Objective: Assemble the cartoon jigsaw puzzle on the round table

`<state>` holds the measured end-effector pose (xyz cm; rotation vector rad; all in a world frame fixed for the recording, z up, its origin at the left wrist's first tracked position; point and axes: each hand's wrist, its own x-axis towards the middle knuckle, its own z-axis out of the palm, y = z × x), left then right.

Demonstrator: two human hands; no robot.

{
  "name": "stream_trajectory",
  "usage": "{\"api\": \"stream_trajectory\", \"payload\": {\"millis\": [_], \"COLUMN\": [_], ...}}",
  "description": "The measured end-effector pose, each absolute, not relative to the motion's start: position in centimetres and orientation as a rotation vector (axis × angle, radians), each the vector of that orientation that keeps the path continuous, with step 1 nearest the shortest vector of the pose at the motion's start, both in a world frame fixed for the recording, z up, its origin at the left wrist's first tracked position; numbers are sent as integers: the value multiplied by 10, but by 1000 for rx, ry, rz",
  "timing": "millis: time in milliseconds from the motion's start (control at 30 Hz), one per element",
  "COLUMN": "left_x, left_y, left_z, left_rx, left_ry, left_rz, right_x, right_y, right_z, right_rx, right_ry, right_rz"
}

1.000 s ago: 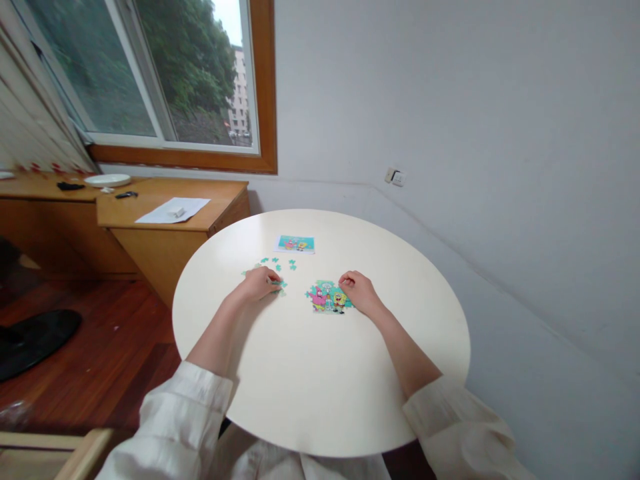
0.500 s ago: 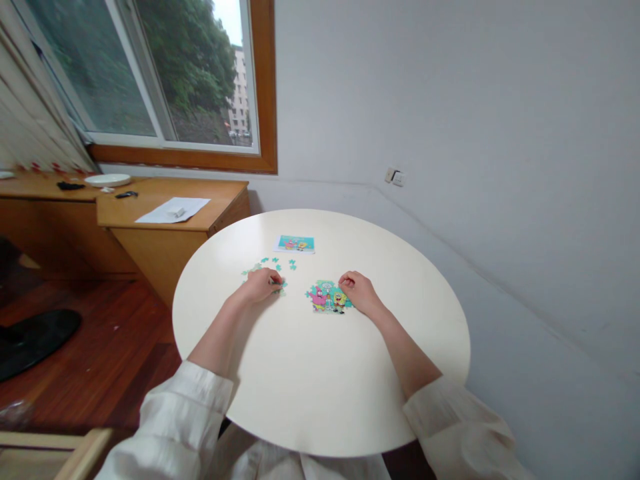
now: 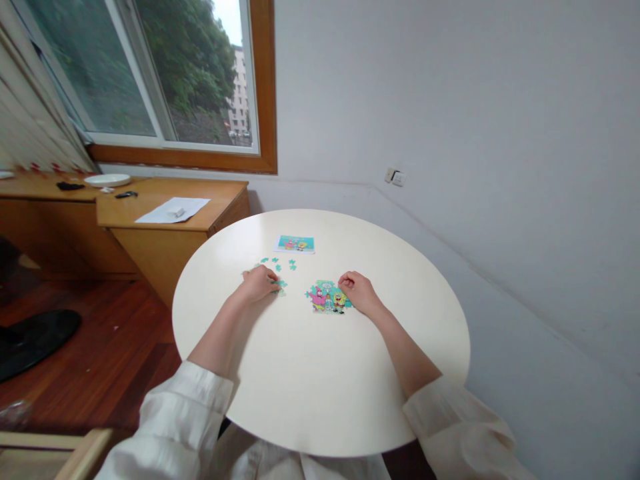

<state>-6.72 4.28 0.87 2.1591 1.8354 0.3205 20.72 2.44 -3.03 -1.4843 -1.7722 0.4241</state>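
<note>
A partly joined cartoon jigsaw (image 3: 327,297) lies on the round cream table (image 3: 320,373). My right hand (image 3: 359,291) rests at its right edge, fingers curled and touching it. To the left, my left hand (image 3: 259,283) lies among several loose teal puzzle pieces (image 3: 280,267), fingertips pinched on one small piece near the pile. A small picture card (image 3: 295,244) showing the same cartoon lies farther back on the table.
A wooden desk (image 3: 165,230) with a sheet of paper (image 3: 173,209) stands left of the table. A white plate (image 3: 107,180) and small dark items sit on the counter under the window. A wall runs close on the right.
Almost nothing. My left fingers have shifted slightly among the loose pieces; the right hand has stayed at the jigsaw's edge.
</note>
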Motion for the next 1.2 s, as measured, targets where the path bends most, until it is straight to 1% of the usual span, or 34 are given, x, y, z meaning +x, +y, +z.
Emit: {"api": "stream_trajectory", "payload": {"millis": [433,900,1033,1200], "left_x": [-66,-69,-71,-72], "left_y": [40,43,45,50], "left_z": [13,6,3,-4], "left_rx": [2152,2207,2190,2048], "left_ry": [1846,1656,1620,1493], "left_rz": [335,446,533,750], "right_x": [209,208,208,208], "right_y": [26,25,26,25], "right_z": [-33,-31,-32,-32], "right_rx": [-1461,-1470,-1469,-1484], "right_ry": [-1789,-1799,-1798,-1805], "right_rz": [421,438,437,435]}}
